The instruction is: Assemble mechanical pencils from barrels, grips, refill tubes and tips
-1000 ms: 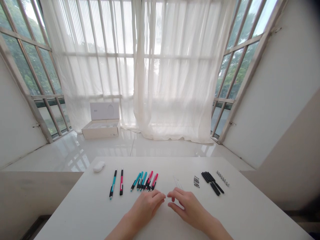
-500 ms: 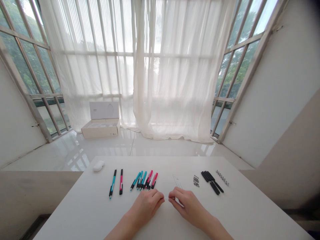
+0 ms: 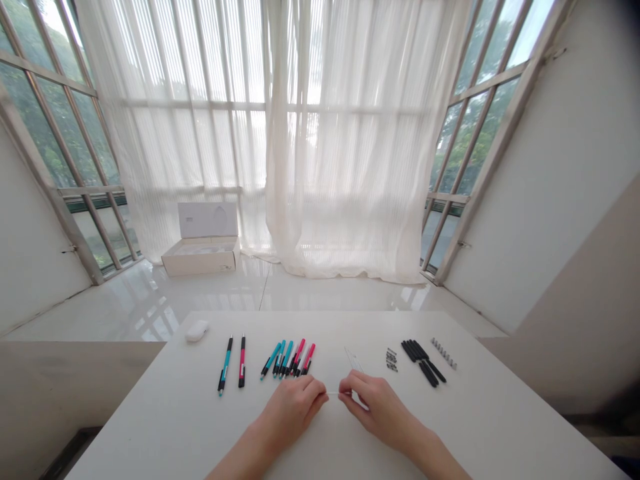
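A thin clear tube [image 3: 333,393] is pinched between the fingertips of the left hand [image 3: 290,410] and right hand [image 3: 375,407] above the counter [image 3: 150,413], before teal and pink pens [image 3: 287,359], with a white box [image 3: 200,250] on the glossy floor [image 3: 125,313] beyond.

Bright daylight through sheer curtains [image 3: 350,133] glares on the glossy floor [image 3: 150,303]; edges bow outward.

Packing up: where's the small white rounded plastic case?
In the head view, the small white rounded plastic case lies toward the far left of the white table, just left of the teal-and-black pen.
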`<state>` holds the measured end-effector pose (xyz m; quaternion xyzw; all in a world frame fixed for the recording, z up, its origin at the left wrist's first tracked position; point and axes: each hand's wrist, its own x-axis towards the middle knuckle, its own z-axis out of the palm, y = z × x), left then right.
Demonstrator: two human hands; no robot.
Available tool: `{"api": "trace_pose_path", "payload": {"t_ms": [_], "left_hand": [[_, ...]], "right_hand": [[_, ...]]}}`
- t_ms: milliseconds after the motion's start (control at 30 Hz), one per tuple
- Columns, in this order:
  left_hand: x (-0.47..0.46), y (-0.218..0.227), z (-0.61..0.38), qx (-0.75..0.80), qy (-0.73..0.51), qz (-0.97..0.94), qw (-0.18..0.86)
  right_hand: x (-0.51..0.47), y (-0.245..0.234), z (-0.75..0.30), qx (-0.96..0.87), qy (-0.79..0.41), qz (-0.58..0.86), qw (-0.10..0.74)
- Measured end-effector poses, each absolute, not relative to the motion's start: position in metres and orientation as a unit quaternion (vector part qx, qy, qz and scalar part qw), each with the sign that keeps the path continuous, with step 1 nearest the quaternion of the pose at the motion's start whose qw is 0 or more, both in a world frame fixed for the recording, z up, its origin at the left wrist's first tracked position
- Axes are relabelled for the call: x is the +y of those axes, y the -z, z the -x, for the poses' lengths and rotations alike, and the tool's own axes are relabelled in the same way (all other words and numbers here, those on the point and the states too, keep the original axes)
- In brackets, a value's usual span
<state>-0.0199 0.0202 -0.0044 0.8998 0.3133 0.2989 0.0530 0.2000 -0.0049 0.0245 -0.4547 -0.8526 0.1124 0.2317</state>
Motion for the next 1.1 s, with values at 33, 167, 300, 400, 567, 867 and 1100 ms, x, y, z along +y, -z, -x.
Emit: {"api": "trace_pose_path", "payload": {"t_ms": [33, 167, 300, 400, 567, 867, 1100], "left_hand": [[0.02, 0.005, 0.02, 0.317, -0.299, -0.898, 0.055], [0.021, 0.005, 0.02, 0.328, -0.305, -0.892, 0.06], [0.02, 0.003, 0.02, 0.333, -0.31, -0.888, 0.063], [0.019, 0.002, 0.02, 0.334, -0.31, -0.888, 0.063], [0.018, 0.002, 0.02, 0.326, -0.317, -0.887, 0.08], [0.018, 0.001, 0.022, 0.322, -0.349, -0.872, 0.124], [0.016, -0.007, 0.024, 0.314, -0.346, -0.869, 0.16]], "right_hand": [[-0.005, -0.025, -0.201, -0.851, -0.113, 0.457, 0.233], [-0.004, -0.031, -0.205, -0.844, -0.125, 0.464, 0.236], [0.0, -0.038, -0.214, -0.823, -0.186, 0.468, 0.263], [0.004, -0.037, -0.219, -0.772, -0.255, 0.492, 0.311], [0.009, -0.02, -0.207, -0.656, -0.394, 0.499, 0.407], [0.021, -0.018, -0.212, -0.566, -0.439, 0.502, 0.485], [0.035, -0.012, -0.257, -0.632, -0.246, 0.647, 0.348]]}}
